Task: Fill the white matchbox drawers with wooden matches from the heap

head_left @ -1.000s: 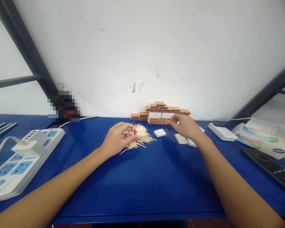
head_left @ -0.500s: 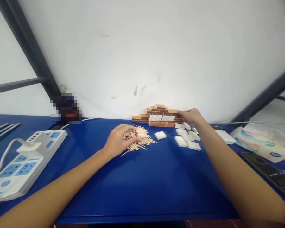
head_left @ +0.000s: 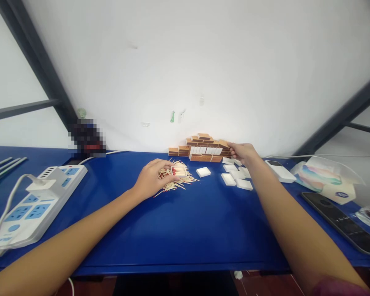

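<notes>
My left hand [head_left: 150, 179] rests on a loose pile of matches [head_left: 176, 183] and holds a small white tray packed with red-tipped matches [head_left: 179, 170]. My right hand [head_left: 243, 153] reaches to the right end of a stack of brown matchbox sleeves [head_left: 202, 149] against the wall. Its fingertips pinch a tilted sleeve [head_left: 223, 144] there. Several empty white trays [head_left: 228, 179] lie on the blue table [head_left: 188, 230] just below my right wrist, and one more tray [head_left: 203, 172] sits beside the match pile.
A white power strip [head_left: 33, 201] with a plugged cable lies at the left. A white device [head_left: 280, 171], a tissue packet [head_left: 327, 181] and a dark phone [head_left: 342, 222] lie at the right. Metal rods [head_left: 4, 164] sit far left, with a blurred dark object [head_left: 86, 138] by the wall.
My right hand moved from the front of the sleeve stack to its right end and closed on a sleeve. My left hand stayed on the match pile with the tray.
</notes>
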Action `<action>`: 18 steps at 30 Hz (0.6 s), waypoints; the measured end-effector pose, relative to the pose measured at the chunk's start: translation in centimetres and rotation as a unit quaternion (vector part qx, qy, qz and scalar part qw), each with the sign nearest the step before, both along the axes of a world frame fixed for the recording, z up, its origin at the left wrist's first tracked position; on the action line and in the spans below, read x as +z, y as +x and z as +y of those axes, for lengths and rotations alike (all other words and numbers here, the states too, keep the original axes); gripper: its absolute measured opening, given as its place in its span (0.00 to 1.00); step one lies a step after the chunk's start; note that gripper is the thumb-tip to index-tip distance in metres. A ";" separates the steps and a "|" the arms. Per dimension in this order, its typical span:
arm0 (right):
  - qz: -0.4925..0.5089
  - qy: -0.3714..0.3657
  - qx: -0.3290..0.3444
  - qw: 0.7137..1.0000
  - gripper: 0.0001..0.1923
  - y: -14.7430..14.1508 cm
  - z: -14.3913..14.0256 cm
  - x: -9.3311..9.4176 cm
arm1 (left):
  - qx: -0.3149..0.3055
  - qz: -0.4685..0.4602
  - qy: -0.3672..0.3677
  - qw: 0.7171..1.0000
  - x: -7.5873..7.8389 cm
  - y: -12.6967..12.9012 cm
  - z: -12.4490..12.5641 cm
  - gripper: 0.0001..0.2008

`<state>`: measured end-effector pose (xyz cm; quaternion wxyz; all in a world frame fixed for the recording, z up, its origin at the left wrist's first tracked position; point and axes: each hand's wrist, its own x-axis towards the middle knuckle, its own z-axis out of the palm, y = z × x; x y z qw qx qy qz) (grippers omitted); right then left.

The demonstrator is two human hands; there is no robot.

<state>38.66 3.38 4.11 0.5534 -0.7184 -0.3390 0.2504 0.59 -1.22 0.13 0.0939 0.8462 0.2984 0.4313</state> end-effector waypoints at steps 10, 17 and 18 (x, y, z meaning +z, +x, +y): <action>-0.061 0.166 0.072 0.982 0.09 -4.0 -5.7 0.7 | 0.008 -0.058 -0.045 0.997 -0.2 -0.4 0.1 0.19; -0.065 0.148 0.325 0.932 0.24 -12.6 -8.8 -2.3 | 0.027 -0.099 -0.056 0.993 0.2 -0.2 -0.4 0.19; -0.052 0.147 0.319 0.935 0.25 -13.0 -9.0 -2.5 | 0.024 -0.097 -0.055 0.993 0.2 -0.1 -0.6 0.18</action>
